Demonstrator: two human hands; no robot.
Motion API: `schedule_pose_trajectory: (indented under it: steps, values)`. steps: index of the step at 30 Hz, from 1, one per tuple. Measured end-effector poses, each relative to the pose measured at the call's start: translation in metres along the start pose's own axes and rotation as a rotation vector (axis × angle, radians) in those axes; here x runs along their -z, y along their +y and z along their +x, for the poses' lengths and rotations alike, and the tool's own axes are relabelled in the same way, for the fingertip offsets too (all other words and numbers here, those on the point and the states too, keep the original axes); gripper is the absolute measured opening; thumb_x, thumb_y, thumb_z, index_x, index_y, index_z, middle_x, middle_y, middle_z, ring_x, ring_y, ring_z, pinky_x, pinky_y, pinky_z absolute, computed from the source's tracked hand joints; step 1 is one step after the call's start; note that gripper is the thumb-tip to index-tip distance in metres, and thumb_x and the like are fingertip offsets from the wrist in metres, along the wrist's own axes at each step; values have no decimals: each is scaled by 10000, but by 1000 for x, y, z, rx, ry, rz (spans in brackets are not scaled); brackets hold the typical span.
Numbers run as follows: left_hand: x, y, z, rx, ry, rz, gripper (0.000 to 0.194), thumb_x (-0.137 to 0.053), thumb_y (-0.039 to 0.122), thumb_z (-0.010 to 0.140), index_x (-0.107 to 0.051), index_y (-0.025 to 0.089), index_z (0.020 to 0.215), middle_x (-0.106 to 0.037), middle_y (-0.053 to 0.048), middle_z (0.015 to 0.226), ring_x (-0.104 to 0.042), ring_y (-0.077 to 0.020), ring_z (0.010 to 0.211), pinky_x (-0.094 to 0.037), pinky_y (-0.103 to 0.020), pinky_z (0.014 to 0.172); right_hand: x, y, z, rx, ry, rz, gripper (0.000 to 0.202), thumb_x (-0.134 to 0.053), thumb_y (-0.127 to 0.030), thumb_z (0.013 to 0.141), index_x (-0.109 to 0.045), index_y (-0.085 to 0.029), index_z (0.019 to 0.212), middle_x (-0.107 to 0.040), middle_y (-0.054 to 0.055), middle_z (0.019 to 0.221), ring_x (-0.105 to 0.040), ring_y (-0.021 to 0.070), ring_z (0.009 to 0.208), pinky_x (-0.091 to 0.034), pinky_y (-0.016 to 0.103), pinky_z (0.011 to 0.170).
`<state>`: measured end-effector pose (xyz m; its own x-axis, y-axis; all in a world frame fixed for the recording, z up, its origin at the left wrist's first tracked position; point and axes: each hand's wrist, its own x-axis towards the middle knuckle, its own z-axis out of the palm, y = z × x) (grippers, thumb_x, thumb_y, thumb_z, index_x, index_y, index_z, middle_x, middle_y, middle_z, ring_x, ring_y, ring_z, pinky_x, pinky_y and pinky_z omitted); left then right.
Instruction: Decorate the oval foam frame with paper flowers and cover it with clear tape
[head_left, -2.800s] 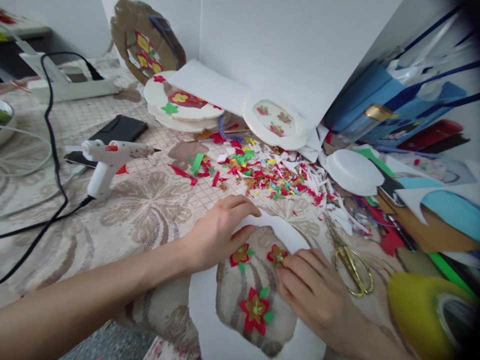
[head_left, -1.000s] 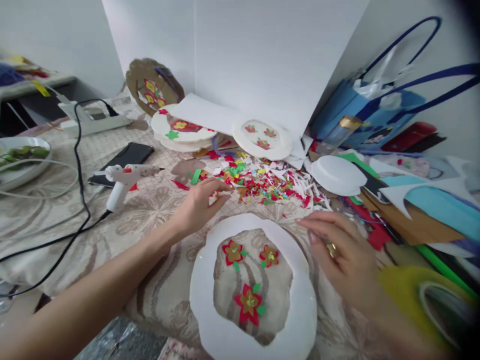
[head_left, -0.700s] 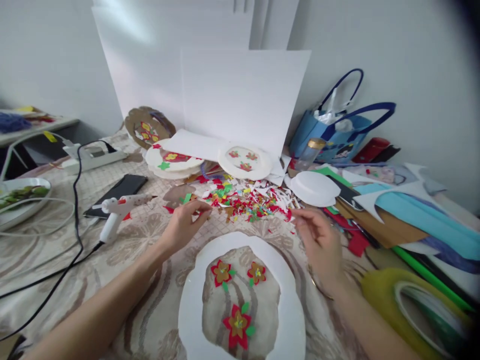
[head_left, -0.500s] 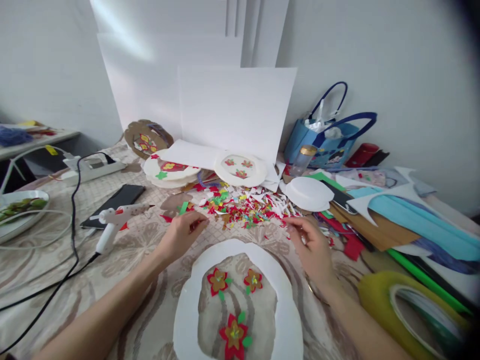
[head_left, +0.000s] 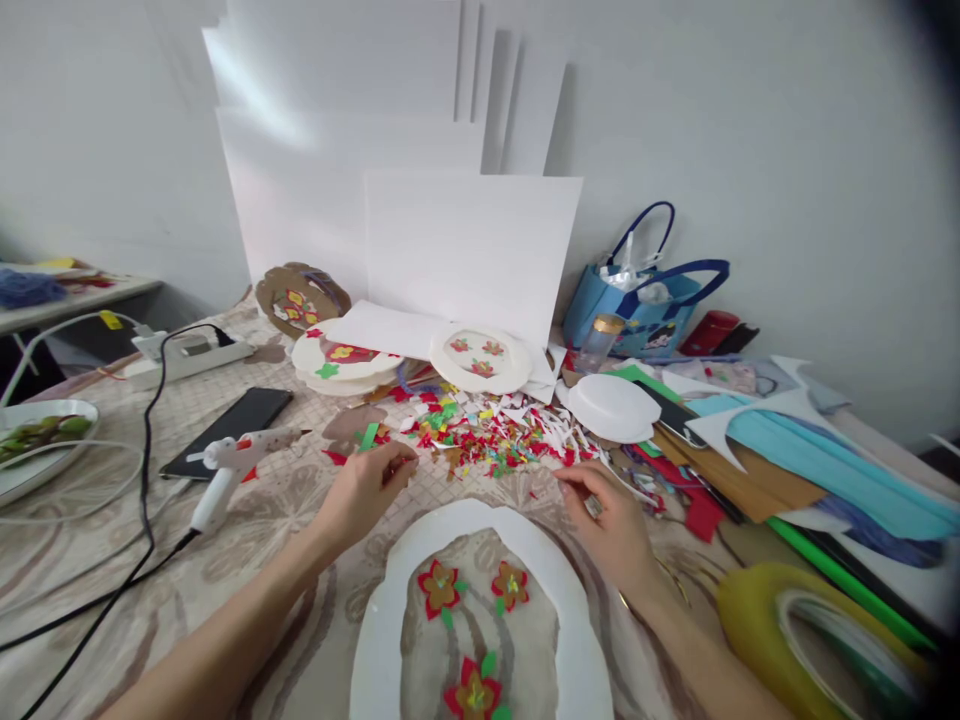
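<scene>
A white scalloped paper ring (head_left: 379,590) lies on the patterned cloth in front of me. Its clear centre carries three red and brown paper flowers (head_left: 474,688) with green leaves. Beyond its upper left edge, my left hand (head_left: 367,490) is closed, fingertips drawn together; whatever may be between them is hidden. My right hand (head_left: 607,520) hovers past the upper right edge, thumb and forefinger close together in a pinch, with anything held too small to see. Between and beyond both hands spreads a heap of colourful paper scraps (head_left: 487,435).
At left lie a white glue gun (head_left: 225,475) with its cord, a black phone (head_left: 232,430) and a power strip (head_left: 187,360). Decorated discs (head_left: 345,375) stand behind. Rightward are a white disc (head_left: 611,408), coloured sheets (head_left: 810,440), yellow tape (head_left: 750,620) and a blue bag (head_left: 637,310).
The whole view has shifted, so the background sits lower. My right hand has moved slightly back from the scraps; my left hand stays much the same.
</scene>
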<state>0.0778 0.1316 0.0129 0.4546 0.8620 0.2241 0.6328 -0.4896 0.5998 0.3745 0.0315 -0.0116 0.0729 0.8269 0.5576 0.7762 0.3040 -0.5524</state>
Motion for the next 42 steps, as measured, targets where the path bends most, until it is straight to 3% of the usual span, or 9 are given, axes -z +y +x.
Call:
schedule_pose_trajectory:
  steps: [7, 15, 20, 33, 42]
  values:
    - [2, 1, 0, 1, -71, 126, 252, -419, 298, 885, -630, 176, 821, -655, -31, 686, -581, -152, 594, -382, -224, 554, -2, -4, 2, -39, -101, -12, 165, -450, -177, 881, -606, -185, 937, -585, 64, 910, -564, 167, 797, -475, 316, 713]
    - [-2, -6, 0, -17, -114, 123, 260, -407, 297, 893, -635, 188, 832, -671, -43, 709, -607, -168, 625, -389, -231, 567, -30, 3, 68, 16, -303, -165, 195, -503, -57, 762, -650, -183, 789, -582, 41, 817, -539, 183, 826, -423, 316, 761]
    - [-1, -5, 0, -12, -118, 167, 255, -400, 282, 897, -624, 188, 818, -676, -48, 743, -617, -172, 659, -383, -235, 583, -45, 13, 80, -9, -390, -170, 295, -496, 38, 655, -660, -181, 767, -553, 31, 814, -524, 172, 825, -387, 297, 776]
    - [0, -7, 0, -7, -103, 137, 235, -415, 283, 895, -632, 200, 860, -690, -45, 771, -628, -176, 676, -398, -239, 599, -32, 38, 84, -246, -395, 80, 94, -513, -171, 715, -589, -183, 769, -638, 14, 694, -595, 163, 644, -447, 277, 614]
    - [0, -4, 0, 0, -133, 159, 232, -414, 272, 893, -628, 195, 853, -692, -51, 787, -631, -178, 681, -393, -235, 596, -30, 37, 80, -253, -366, 114, 99, -529, -204, 712, -596, -182, 782, -639, 17, 704, -593, 155, 635, -459, 271, 613]
